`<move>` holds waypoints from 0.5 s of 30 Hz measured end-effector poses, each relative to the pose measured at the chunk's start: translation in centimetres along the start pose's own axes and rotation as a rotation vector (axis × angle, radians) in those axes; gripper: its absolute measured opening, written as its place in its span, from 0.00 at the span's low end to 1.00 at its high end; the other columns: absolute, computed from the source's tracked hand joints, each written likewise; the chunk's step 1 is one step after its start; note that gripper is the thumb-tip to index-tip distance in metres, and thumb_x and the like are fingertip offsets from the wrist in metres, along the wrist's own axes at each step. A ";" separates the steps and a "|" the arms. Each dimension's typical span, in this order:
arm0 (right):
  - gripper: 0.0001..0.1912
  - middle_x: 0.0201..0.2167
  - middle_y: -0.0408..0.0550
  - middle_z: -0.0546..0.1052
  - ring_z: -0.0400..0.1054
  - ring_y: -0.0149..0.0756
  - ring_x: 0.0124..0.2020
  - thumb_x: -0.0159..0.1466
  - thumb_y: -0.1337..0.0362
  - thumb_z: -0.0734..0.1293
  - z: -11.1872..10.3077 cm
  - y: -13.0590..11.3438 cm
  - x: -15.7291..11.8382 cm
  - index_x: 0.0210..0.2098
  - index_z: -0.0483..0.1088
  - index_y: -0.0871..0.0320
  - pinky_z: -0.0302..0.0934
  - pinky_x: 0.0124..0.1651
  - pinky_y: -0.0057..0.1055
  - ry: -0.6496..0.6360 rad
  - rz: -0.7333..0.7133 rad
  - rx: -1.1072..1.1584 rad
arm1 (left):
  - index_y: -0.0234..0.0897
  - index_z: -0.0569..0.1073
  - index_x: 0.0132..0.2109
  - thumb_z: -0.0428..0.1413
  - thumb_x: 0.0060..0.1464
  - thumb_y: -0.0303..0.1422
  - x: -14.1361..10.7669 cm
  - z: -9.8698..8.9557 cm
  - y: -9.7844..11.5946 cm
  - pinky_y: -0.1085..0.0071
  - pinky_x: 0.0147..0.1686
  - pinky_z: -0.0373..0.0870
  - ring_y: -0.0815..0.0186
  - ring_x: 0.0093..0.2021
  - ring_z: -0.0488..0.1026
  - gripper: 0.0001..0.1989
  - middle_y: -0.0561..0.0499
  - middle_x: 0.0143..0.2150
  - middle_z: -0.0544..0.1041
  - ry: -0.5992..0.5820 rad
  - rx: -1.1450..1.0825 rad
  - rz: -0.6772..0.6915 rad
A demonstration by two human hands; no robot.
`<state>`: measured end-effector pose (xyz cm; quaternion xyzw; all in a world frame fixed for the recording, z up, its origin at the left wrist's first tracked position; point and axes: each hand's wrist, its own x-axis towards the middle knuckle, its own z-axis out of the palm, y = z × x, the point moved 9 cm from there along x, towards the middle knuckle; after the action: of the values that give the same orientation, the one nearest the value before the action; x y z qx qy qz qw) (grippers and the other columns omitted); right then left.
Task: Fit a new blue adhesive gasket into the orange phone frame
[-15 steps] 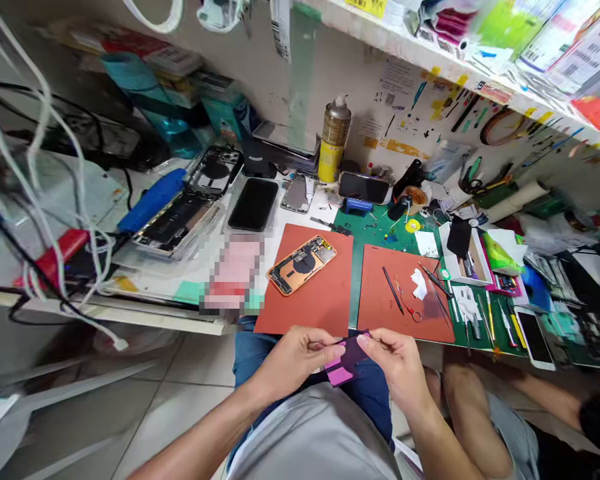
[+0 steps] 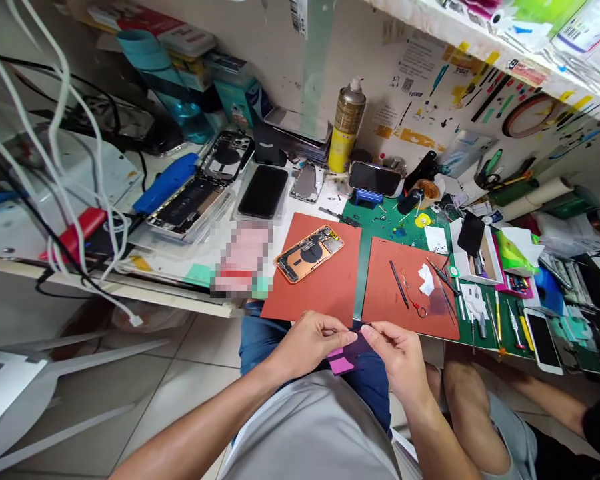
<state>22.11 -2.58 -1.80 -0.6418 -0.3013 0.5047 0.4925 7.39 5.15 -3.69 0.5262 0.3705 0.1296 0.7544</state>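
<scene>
Purple-tabbed dark sheet [image 2: 341, 365] pinched by both grips, left hand [image 2: 311, 342] at 9 o'clock, right hand [image 2: 401, 353] at 3; uneven pull could crease it, slack fingertips drop it.

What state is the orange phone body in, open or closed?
Open: the orange phone body lies uncovered on the red mat, its dark inner parts showing.

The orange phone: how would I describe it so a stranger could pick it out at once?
On the bench, find the left of the two side-by-side reddish mats, just beyond the left hand. The orange phone lies aslant on it, insides bared. Its orange rim sets it apart from the black phone farther back to its left, which shows a dark screen.
</scene>
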 end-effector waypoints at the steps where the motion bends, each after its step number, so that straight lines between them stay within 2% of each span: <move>1: 0.15 0.30 0.45 0.83 0.71 0.35 0.31 0.66 0.49 0.78 -0.3 0.2 0.0 0.36 0.86 0.56 0.67 0.37 0.31 0.015 -0.002 0.013 | 0.34 0.86 0.33 0.71 0.51 0.52 -0.1 0.1 0.0 0.69 0.34 0.65 0.66 0.30 0.71 0.22 0.50 0.28 0.80 -0.014 -0.021 -0.006; 4: 0.14 0.30 0.44 0.82 0.71 0.34 0.32 0.67 0.50 0.77 -1.3 0.5 0.0 0.38 0.86 0.55 0.68 0.38 0.30 0.081 -0.024 0.057 | 0.34 0.86 0.38 0.72 0.49 0.55 -0.3 0.3 -0.4 0.68 0.36 0.70 0.63 0.33 0.76 0.25 0.46 0.34 0.84 -0.016 -0.099 -0.036; 8: 0.13 0.33 0.45 0.84 0.74 0.37 0.35 0.67 0.51 0.78 -1.8 1.0 0.0 0.39 0.86 0.55 0.70 0.43 0.32 0.115 -0.031 0.098 | 0.33 0.84 0.35 0.71 0.51 0.57 -0.3 0.0 -1.3 0.68 0.33 0.69 0.64 0.29 0.75 0.27 0.46 0.30 0.83 0.053 -0.164 -0.054; 11: 0.14 0.32 0.46 0.83 0.73 0.37 0.34 0.67 0.51 0.78 -1.8 1.1 0.0 0.39 0.86 0.56 0.71 0.41 0.33 0.119 -0.023 0.118 | 0.33 0.84 0.35 0.73 0.48 0.56 -0.2 0.3 -1.5 0.67 0.33 0.70 0.63 0.30 0.75 0.27 0.46 0.29 0.82 0.062 -0.193 -0.058; 15: 0.13 0.31 0.45 0.82 0.71 0.34 0.33 0.67 0.51 0.78 -2.2 0.9 -0.2 0.38 0.85 0.55 0.69 0.39 0.31 0.184 -0.046 0.136 | 0.34 0.85 0.38 0.75 0.45 0.56 -0.2 0.9 -1.4 0.66 0.35 0.72 0.61 0.32 0.78 0.27 0.46 0.31 0.83 0.053 -0.229 -0.060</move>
<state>24.02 -3.82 -2.55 -0.6435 -0.2347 0.4514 0.5719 7.61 3.85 -4.74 0.4216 0.3884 0.1623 0.8032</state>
